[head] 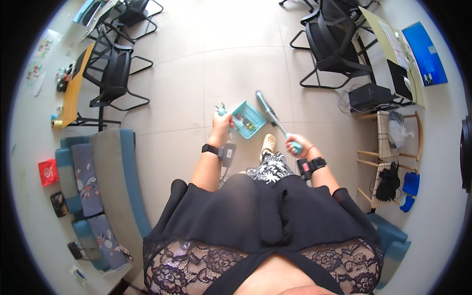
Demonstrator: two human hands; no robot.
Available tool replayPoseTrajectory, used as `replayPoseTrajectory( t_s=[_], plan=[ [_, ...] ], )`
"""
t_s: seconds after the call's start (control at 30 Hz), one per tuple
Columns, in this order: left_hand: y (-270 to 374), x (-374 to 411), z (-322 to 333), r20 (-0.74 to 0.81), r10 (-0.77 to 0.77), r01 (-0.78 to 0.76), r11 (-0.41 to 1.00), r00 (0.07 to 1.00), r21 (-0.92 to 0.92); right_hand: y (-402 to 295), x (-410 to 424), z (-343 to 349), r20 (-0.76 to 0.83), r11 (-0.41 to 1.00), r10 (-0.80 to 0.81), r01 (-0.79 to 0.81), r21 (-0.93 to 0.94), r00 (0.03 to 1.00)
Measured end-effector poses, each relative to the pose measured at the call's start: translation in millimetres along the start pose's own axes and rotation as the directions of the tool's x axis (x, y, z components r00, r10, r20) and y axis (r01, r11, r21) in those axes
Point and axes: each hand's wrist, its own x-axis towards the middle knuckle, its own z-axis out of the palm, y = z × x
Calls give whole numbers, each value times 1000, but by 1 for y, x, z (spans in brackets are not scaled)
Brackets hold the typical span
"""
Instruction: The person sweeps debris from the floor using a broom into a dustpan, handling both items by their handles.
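My left hand [222, 127] is closed around a teal handle [221, 110] with pronged clips at its top. Just beyond that hand is a teal dustpan [259, 127] with comb-like teeth along one side. Small multicoloured litter [247, 123] lies inside the pan. My right hand [299, 144] grips the teal end of a long-handled broom [278, 123], whose grey and teal shaft slants up and left past the dustpan's right side. Some dark bristles show near the pan's corner; the rest of the broom head is hard to make out.
A cream clog [269, 143] on my foot stands close below the dustpan on the tiled floor [243, 73]. Black chairs [114, 75] and a desk [77, 88] are at left, above a sofa [114, 177]. Another black chair [328, 46] and a computer case [369, 96] stand at right.
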Motion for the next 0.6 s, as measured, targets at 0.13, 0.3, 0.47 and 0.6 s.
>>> replayPoseTrajectory(
  t_s=[0.13,0.3,0.47,0.6],
  plan=[
    [15,29,8,-74,-5,0,997,997,-77,-89,-19,-24,92,998,-7,0,69,996],
    [34,62,22,-162,2,-17,996,987,-93,-174,-1,-6,-143,952,-235,198,-232,961],
    [47,97,42,-154,25,-37,997,988,-70,-254,49,-3,-171,952,-214,166,-258,962],
    [59,135,50,-153,41,-45,999,987,-22,-250,82,10,-125,953,-147,106,-285,981]
  ],
)
